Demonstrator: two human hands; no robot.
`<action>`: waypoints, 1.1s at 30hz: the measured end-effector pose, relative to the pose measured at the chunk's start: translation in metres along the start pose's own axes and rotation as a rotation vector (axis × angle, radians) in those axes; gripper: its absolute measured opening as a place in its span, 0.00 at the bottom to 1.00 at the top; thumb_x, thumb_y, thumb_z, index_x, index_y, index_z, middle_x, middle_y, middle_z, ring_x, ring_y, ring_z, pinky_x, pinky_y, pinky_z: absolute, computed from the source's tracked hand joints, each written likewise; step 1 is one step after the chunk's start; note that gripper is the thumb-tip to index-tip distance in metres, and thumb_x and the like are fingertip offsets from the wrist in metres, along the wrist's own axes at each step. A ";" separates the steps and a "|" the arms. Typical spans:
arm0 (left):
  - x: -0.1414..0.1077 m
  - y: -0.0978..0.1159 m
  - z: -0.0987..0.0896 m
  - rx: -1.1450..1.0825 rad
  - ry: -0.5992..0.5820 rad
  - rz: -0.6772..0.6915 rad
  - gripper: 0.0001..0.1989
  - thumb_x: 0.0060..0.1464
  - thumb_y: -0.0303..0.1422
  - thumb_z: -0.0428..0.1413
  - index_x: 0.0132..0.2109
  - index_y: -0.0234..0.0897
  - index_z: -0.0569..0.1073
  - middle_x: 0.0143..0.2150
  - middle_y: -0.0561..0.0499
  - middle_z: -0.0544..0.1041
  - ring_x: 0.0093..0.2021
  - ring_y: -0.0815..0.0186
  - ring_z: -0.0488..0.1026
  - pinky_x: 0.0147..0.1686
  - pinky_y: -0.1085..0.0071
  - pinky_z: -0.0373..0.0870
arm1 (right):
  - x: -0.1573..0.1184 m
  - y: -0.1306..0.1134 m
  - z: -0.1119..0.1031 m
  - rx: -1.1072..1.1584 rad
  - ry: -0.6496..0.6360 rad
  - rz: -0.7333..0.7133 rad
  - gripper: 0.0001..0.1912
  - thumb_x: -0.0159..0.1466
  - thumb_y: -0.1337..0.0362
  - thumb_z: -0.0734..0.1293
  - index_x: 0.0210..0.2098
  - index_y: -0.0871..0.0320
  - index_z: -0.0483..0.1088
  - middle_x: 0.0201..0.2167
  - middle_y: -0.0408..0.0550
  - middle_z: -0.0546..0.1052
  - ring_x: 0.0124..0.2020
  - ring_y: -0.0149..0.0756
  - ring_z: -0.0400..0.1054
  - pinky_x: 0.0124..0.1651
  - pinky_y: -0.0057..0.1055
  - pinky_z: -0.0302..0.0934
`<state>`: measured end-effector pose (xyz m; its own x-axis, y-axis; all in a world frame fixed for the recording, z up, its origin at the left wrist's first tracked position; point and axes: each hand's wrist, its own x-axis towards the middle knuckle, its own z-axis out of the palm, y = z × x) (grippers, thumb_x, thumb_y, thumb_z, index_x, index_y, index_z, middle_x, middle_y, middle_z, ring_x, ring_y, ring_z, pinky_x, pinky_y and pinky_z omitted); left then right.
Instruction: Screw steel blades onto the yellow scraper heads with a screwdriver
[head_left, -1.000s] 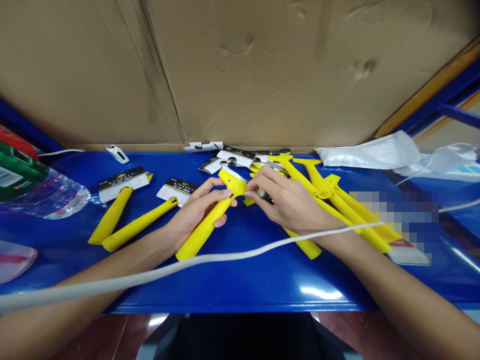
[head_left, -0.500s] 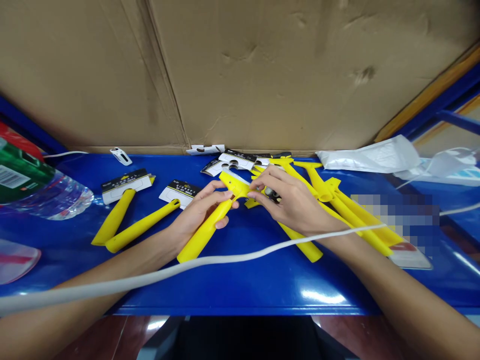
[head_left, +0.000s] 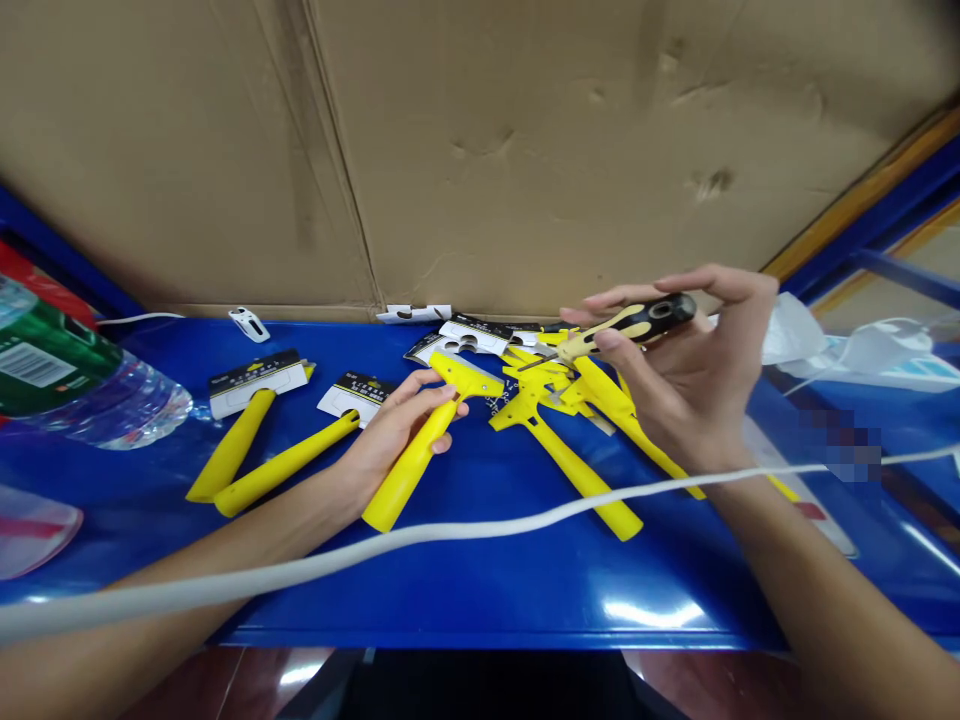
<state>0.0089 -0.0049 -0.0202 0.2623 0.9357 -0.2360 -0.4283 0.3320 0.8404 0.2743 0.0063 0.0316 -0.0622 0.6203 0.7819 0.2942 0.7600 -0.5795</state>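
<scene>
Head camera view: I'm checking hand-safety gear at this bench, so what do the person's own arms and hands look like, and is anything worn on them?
The left hand and right hand are bare, with no gloves, and the forearms show no sleeves. No ring, watch or bracelet shows. A white cable crosses the view in front of both forearms.

Scrapers (head_left: 577, 480) on the bench (head_left: 487, 600), water bottle (head_left: 127, 410) to their left

Left forearm (head_left: 187, 575), right forearm (head_left: 817, 590) bare; left hand (head_left: 397, 440), right hand (head_left: 690, 385) slim.
</scene>
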 end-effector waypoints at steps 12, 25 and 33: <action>-0.005 0.004 0.007 -0.028 0.046 -0.009 0.16 0.60 0.29 0.68 0.51 0.40 0.73 0.52 0.43 0.81 0.39 0.66 0.81 0.18 0.83 0.65 | -0.009 0.004 0.019 0.186 0.143 -0.054 0.19 0.67 0.59 0.79 0.45 0.47 0.65 0.40 0.44 0.81 0.41 0.45 0.84 0.48 0.49 0.83; -0.002 -0.001 0.003 0.047 0.023 -0.001 0.18 0.59 0.33 0.69 0.53 0.40 0.73 0.40 0.46 0.81 0.27 0.70 0.75 0.19 0.81 0.65 | -0.020 0.003 0.014 0.099 -0.011 -0.095 0.23 0.67 0.58 0.78 0.57 0.44 0.68 0.53 0.50 0.81 0.53 0.52 0.82 0.54 0.55 0.81; -0.001 0.002 0.007 0.013 0.085 0.046 0.18 0.56 0.29 0.71 0.48 0.40 0.72 0.45 0.44 0.82 0.38 0.64 0.80 0.17 0.82 0.63 | -0.021 0.012 0.011 -0.010 0.039 -0.131 0.27 0.64 0.64 0.80 0.59 0.45 0.72 0.47 0.48 0.81 0.47 0.49 0.83 0.52 0.51 0.81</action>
<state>0.0139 -0.0060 -0.0154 0.1679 0.9568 -0.2372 -0.4272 0.2875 0.8572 0.2685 0.0042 0.0056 -0.0640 0.5081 0.8589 0.2958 0.8317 -0.4699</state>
